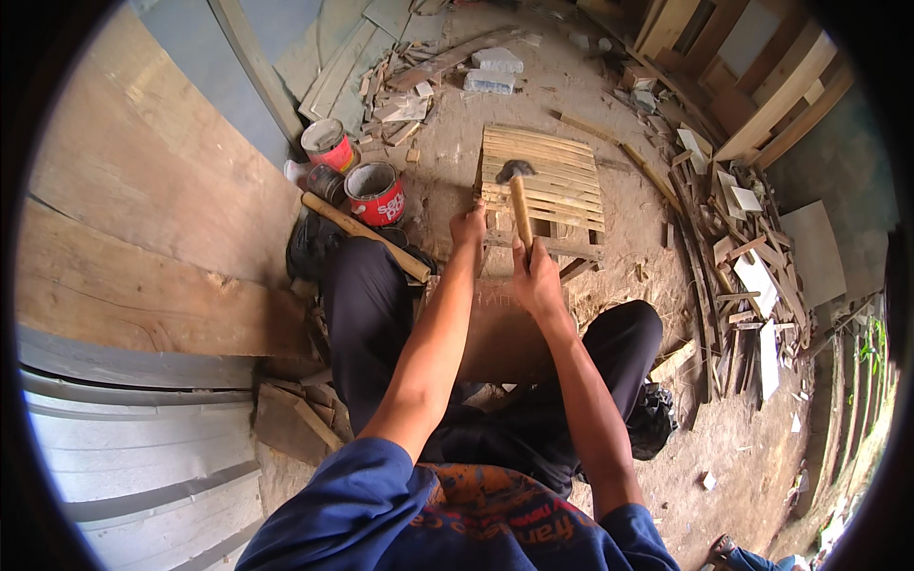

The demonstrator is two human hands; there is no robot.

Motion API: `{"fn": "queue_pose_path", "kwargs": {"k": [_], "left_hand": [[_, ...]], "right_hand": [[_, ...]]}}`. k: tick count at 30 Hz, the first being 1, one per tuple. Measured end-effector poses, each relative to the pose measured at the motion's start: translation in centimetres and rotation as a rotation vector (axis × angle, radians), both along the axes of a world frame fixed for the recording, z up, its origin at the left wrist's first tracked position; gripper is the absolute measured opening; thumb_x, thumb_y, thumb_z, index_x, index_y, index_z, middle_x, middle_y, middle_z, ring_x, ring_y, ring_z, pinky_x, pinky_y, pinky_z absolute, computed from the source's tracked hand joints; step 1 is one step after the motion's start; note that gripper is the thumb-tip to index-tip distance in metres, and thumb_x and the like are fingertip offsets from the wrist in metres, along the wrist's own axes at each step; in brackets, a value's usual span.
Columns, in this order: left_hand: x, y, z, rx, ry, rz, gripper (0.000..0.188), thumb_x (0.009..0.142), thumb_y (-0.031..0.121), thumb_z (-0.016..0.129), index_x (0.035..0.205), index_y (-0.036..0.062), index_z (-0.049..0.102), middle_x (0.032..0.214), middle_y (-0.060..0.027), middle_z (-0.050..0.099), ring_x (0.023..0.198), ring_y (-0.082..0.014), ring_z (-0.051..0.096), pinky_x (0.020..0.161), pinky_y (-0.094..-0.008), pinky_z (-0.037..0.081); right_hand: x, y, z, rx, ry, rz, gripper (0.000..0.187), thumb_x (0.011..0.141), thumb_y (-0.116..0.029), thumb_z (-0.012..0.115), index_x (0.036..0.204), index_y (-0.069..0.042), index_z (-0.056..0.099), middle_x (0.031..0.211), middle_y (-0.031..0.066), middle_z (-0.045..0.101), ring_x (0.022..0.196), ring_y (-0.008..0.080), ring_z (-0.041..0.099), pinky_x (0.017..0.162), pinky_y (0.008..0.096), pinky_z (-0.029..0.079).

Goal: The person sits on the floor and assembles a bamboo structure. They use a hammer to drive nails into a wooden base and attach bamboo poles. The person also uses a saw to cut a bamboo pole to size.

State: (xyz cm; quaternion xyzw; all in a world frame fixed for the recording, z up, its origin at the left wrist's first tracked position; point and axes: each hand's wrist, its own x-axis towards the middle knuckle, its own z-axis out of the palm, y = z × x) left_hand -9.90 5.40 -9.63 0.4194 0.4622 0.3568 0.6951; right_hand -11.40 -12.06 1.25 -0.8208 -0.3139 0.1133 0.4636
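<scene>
Over slatted wood frame | right fingers gripping hammer | left fingers at frame's edge, hold unclear

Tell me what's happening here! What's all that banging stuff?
A seated person's right hand grips a wooden-handled hammer, its blurry head over a slatted wooden piece. I can't tell if it's touching the slats. The left hand is at that piece's left edge; what its fingers hold is too small to tell. An open red can stands to the left, and scrap wood lies to the right.
</scene>
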Motion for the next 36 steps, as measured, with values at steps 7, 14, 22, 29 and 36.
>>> {"fn": "queue_pose_path", "kwargs": {"k": [7,14,22,29,36], "left_hand": [[0.2,-0.3,-0.2,-0.012,0.032,-0.018,0.034,0.088,0.026,0.072,0.1,-0.0051,0.072,0.089,-0.0117,0.071,0.08,-0.0206,0.061,0.076,-0.0358,0.047],[-0.3,0.7,0.0,-0.1,-0.117,0.028,0.035,0.087,0.021,0.07,0.108,-0.0064,0.069,0.103,-0.0146,0.069,0.093,-0.0235,0.061,0.085,-0.0373,0.045],[0.3,0.0,0.4,-0.043,-0.041,0.036,0.034,0.088,0.02,0.069,0.108,-0.0068,0.069,0.1,-0.0127,0.069,0.09,-0.0211,0.06,0.082,-0.0367,0.045],[-0.2,0.3,0.0,-0.079,-0.057,0.057,0.029,0.088,0.021,0.07,0.099,-0.0053,0.071,0.096,-0.0113,0.069,0.087,-0.0192,0.06,0.079,-0.0355,0.045],[0.2,-0.1,-0.4,-0.071,-0.164,0.033,0.03,0.09,0.021,0.069,0.099,-0.0072,0.07,0.095,-0.0078,0.069,0.083,-0.0179,0.059,0.077,-0.0334,0.045]], "right_hand": [[0.7,0.3,-2.6,-0.002,0.008,-0.042,0.039,0.101,-0.036,0.052,0.091,0.002,0.048,0.062,0.0232,0.054,0.055,0.0412,0.05,0.056,0.048,0.042],[0.7,0.8,1.3,-0.084,0.002,-0.048,0.039,0.101,-0.037,0.05,0.095,0.002,0.052,0.07,0.0262,0.059,0.065,0.0427,0.06,0.059,0.0478,0.046],[2.1,0.0,-3.4,-0.086,-0.083,0.016,0.042,0.101,-0.04,0.05,0.092,0.002,0.051,0.071,0.0278,0.059,0.064,0.0455,0.057,0.059,0.0466,0.046],[0.2,0.9,0.1,0.088,0.049,-0.063,0.042,0.102,-0.039,0.048,0.088,0.001,0.049,0.065,0.0249,0.055,0.058,0.0446,0.051,0.058,0.0496,0.044],[1.6,0.5,-0.9,-0.062,-0.136,0.028,0.041,0.102,-0.038,0.049,0.089,0.001,0.05,0.067,0.0268,0.059,0.063,0.0448,0.061,0.055,0.0499,0.045]]}}
